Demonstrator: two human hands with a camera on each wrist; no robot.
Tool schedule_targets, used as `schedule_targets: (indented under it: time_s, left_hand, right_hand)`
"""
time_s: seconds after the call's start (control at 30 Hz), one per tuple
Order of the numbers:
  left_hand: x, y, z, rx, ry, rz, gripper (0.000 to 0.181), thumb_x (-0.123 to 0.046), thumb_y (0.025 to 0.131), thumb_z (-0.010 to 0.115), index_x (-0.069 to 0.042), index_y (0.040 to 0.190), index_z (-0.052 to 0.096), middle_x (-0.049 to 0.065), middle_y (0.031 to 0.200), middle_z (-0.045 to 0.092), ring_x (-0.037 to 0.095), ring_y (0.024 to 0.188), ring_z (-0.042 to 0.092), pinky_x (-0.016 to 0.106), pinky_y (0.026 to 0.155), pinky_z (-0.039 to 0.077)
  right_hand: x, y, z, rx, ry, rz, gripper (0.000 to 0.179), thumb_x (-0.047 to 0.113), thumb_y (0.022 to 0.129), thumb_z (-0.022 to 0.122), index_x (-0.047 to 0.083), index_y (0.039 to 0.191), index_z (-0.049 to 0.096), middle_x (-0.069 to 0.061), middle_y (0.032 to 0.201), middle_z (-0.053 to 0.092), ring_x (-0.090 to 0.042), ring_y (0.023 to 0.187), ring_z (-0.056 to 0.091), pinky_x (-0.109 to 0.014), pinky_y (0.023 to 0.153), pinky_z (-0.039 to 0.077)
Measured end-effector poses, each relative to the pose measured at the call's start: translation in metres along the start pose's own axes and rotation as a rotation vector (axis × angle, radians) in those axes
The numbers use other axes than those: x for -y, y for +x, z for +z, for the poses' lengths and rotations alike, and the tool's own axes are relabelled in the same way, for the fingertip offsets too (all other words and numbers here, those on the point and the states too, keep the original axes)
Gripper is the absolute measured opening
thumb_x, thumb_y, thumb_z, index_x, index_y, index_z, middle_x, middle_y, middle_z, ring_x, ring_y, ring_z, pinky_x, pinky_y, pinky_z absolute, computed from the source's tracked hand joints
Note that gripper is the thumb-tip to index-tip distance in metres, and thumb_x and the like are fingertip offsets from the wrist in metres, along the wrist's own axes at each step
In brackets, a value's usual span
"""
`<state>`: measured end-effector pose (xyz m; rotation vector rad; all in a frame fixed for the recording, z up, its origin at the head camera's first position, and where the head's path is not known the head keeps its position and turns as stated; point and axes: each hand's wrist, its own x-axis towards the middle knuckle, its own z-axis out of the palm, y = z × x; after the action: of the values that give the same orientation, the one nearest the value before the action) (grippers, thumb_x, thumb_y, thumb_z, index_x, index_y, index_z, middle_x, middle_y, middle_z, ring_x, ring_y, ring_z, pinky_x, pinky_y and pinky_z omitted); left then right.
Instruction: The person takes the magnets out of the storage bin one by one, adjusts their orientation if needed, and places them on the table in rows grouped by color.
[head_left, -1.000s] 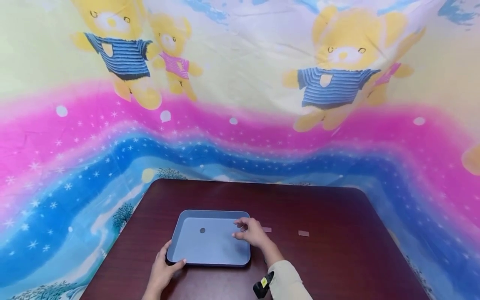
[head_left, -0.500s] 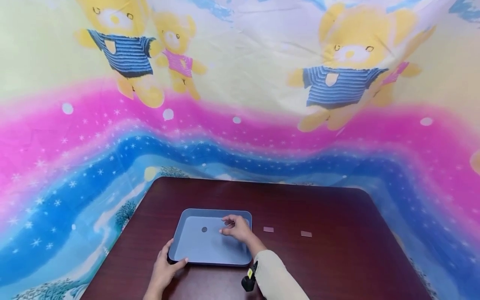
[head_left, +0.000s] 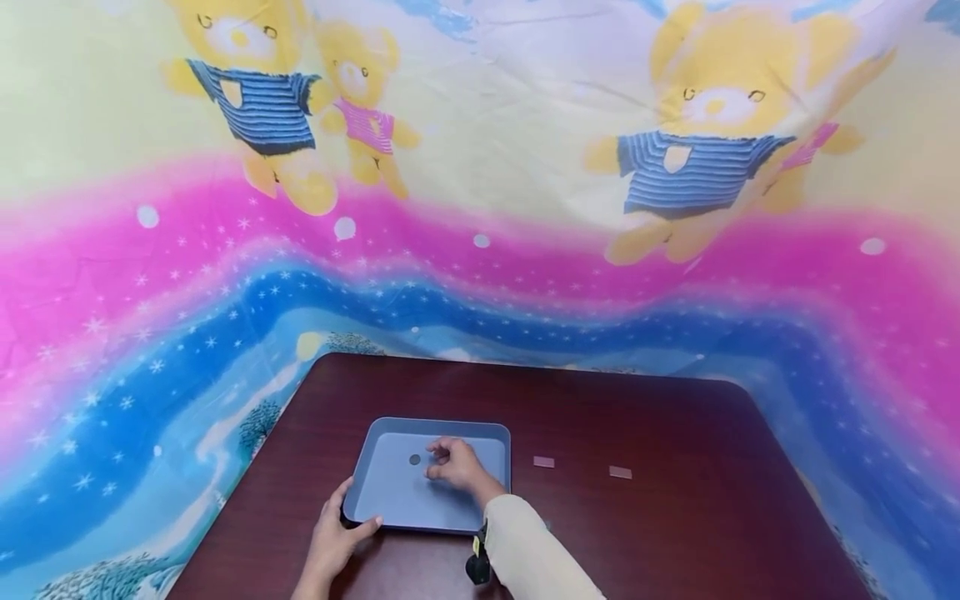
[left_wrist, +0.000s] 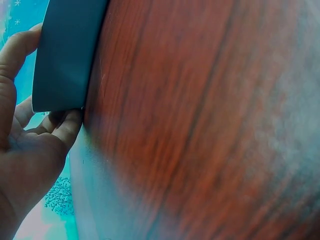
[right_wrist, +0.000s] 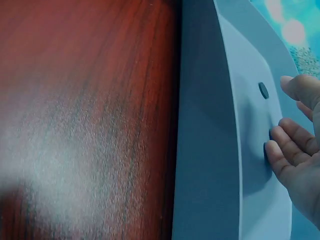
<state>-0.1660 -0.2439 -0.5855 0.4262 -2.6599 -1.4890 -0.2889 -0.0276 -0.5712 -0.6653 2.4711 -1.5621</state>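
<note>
A shallow grey-blue tray rests on the table. My left hand grips its near left corner, thumb along the front wall and fingers at the left side. The left wrist view shows that hand around the end of the tray wall. Inside lies a small dark round disc. Over the tray floor, just right of the disc, is my right hand, fingers loosely bent. In the right wrist view the disc lies apart from the fingertips, dark edges show at two of them, and nothing is seen held.
Two small flat pinkish rectangles, one nearer and one farther right, lie on the dark red-brown wooden table. A cloth printed with bears hangs behind. A black device is strapped at the right sleeve.
My right hand has moved left from the tray's right edge to beside the disc, uncovering the nearer pinkish rectangle. The left hand keeps its grip on the corner. The head view has shifted slightly.
</note>
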Motion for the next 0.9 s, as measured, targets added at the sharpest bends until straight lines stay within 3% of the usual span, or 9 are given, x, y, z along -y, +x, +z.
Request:
schedule_targets:
  time_s: [0.17,0.33,0.5,0.7,0.9]
  left_hand:
    - [-0.002,0.002,-0.002,0.012,0.001,-0.005,0.094,-0.032,0.071,0.081,-0.001,0.143,0.029,0.032,0.132,0.035,0.045,0.118,0.039,0.057,0.093,0.032]
    - [-0.001,0.003,-0.003,0.023,0.005,-0.004,0.094,-0.033,0.071,0.081,-0.001,0.143,0.029,0.031,0.132,0.036,0.045,0.118,0.039,0.057,0.092,0.033]
    - [0.000,0.003,-0.001,0.032,-0.010,-0.003,0.094,-0.033,0.071,0.081,0.000,0.142,0.029,0.031,0.131,0.037,0.044,0.117,0.040,0.056,0.093,0.032]
    - [0.001,0.001,-0.002,0.018,-0.017,-0.025,0.092,-0.032,0.072,0.080,-0.002,0.143,0.030,0.030,0.132,0.036,0.043,0.118,0.040,0.055,0.092,0.033]
    - [0.002,0.001,-0.001,0.013,-0.022,-0.001,0.092,-0.032,0.072,0.080,-0.001,0.143,0.029,0.030,0.132,0.037,0.042,0.118,0.040,0.055,0.094,0.032]
  right_hand:
    - [-0.001,0.002,0.012,-0.015,-0.121,-0.004,0.043,0.007,0.069,0.078,-0.003,0.108,0.065,-0.011,0.093,0.059,-0.021,0.081,0.055,-0.027,0.071,0.045]
    - [0.001,0.003,0.023,-0.004,-0.383,0.041,0.051,0.021,0.070,0.077,0.004,0.117,0.064,-0.008,0.102,0.053,-0.025,0.096,0.050,-0.030,0.084,0.042]
    - [0.007,0.002,0.027,0.049,-0.578,0.073,0.050,0.029,0.075,0.074,0.013,0.121,0.064,-0.008,0.103,0.047,-0.025,0.097,0.043,-0.030,0.082,0.040]
    - [0.011,0.001,0.033,0.059,-0.648,0.077,0.044,0.030,0.077,0.073,0.022,0.119,0.066,-0.005,0.098,0.043,-0.022,0.091,0.042,-0.031,0.073,0.040]
    - [0.010,0.000,0.040,0.040,-0.661,0.095,0.035,0.032,0.078,0.074,0.027,0.113,0.070,-0.005,0.096,0.042,-0.021,0.088,0.044,-0.037,0.071,0.039]
